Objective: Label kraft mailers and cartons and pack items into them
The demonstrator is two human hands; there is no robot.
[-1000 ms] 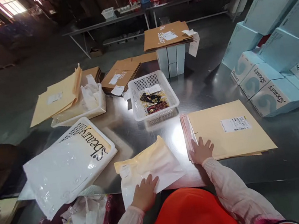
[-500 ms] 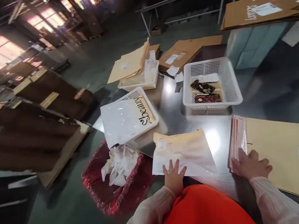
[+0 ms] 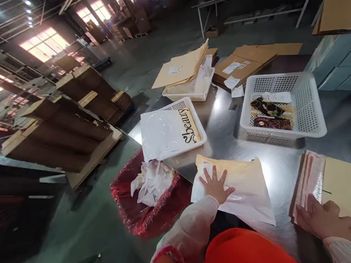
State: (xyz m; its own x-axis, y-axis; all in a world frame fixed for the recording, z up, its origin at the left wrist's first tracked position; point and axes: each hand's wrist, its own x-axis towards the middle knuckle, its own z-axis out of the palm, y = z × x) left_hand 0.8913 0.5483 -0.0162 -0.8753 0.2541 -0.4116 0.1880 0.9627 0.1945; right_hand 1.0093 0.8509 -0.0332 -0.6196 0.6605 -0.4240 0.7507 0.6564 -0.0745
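Dim hall, bright windows [image 3: 44,44], table [image 3: 225,137] glare, edges warped.

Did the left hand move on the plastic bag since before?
Yes. The left hand slid up the plastic bag, from its near edge toward the middle, closer to the white basket.

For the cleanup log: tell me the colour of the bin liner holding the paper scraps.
Shiny red liner, clearest in the head view, left of the left hand.
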